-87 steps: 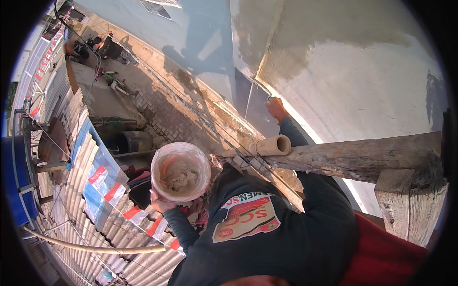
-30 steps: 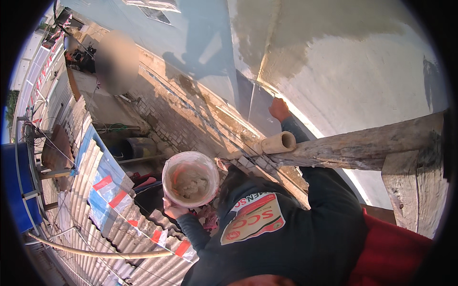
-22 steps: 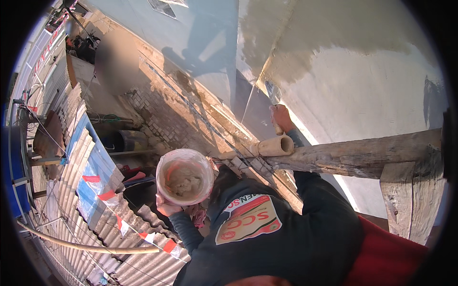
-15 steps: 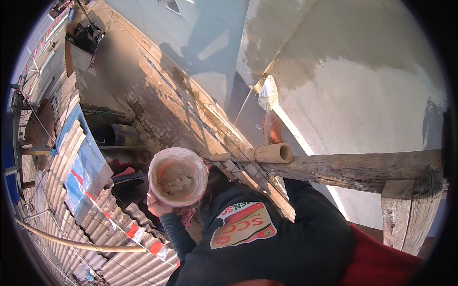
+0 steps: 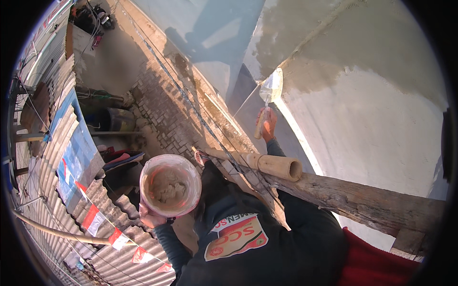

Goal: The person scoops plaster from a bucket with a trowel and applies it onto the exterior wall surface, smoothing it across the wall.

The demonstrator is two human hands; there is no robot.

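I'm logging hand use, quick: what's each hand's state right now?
Left hand: holding the bucket; part of its grip is hidden.
Right hand: closed around the handle of the trowel.

Your right hand (image 5: 268, 123) has turned; the trowel (image 5: 272, 86), its blade hidden in the earliest view, now shows. Your view has tilted: the wooden beam (image 5: 362, 202) now slopes down rightward.

The bucket (image 5: 194, 190) is pinkish white, the mortar (image 5: 169, 189) greyish beige.
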